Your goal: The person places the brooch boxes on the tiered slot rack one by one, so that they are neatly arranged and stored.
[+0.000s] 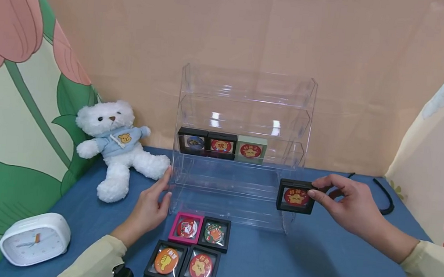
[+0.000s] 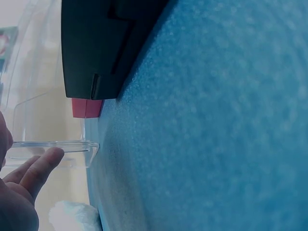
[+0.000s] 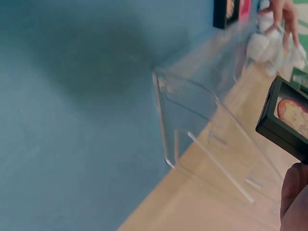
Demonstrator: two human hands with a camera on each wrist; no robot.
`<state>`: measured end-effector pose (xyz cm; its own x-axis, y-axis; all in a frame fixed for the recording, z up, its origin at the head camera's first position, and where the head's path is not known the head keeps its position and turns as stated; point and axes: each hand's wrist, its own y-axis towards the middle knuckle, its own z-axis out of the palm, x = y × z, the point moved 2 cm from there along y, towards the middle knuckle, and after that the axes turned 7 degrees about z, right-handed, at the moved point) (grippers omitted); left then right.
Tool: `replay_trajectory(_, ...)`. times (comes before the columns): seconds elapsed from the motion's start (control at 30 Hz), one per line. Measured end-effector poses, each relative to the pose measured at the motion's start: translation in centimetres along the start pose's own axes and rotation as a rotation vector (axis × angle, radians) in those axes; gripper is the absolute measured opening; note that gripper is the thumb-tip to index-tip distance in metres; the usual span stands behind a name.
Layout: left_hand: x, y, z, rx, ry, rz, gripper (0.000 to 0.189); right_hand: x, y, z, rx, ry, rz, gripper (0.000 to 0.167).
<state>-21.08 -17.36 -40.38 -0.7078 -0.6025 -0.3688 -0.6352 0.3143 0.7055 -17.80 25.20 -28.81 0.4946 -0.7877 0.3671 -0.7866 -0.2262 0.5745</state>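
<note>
On blue cloth (image 1: 258, 269), a rack (image 1: 236, 197) is seemingly being steadied by the ungripping nine-o'clock left hand (image 1: 147, 209), a box (image 1: 295, 197) pinched by the right hand (image 1: 352, 207).

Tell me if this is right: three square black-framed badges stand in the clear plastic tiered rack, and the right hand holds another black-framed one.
Not all three: in the head view, the rightmost badge in the rack has a pale green frame, not black. The right hand does hold a black-framed badge.
</note>
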Motion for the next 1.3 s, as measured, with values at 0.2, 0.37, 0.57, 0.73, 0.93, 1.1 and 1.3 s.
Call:
replay_trajectory(0.2, 0.0, 0.0, -0.2, 0.004, 0.002, -0.008, 0.070, -0.1, 2.0, -1.0, -0.023, -0.003, 0.008, 0.021)
replay_trajectory(0.37, -0.1, 0.0, -0.3, 0.002, 0.001, -0.009, 0.071, 0.0, 3.9, -1.8, -0.038, 0.030, 0.035, 0.019)
replay_trajectory(0.57, 0.0, 0.0, -0.5, 0.004, -0.001, -0.019, 0.071, -0.1, 6.2, -2.1, -0.108, 0.048, 0.003, 0.016)
replay_trajectory(0.73, -0.1, -0.1, -0.5, 0.005, -0.010, -0.022, 0.072, -0.2, 7.4, -1.9, -0.118, 0.033, 0.020, 0.014)
replay_trajectory(0.93, -0.2, -0.1, -0.2, 0.034, -0.029, -0.043, 0.074, -0.5, 8.4, -1.9, -0.156, 0.070, 0.002, 0.015)
replay_trajectory(1.1, -0.2, 0.1, -0.1, 0.038, -0.023, -0.047, 0.074, -0.6, 9.1, -2.1, -0.193, 0.079, 0.012, 0.016)
replay_trajectory(1.3, -0.3, 0.1, -0.1, 0.027, -0.031, -0.037, 0.073, -0.4, 10.0, -1.7, -0.176, 0.056, 0.025, 0.017)
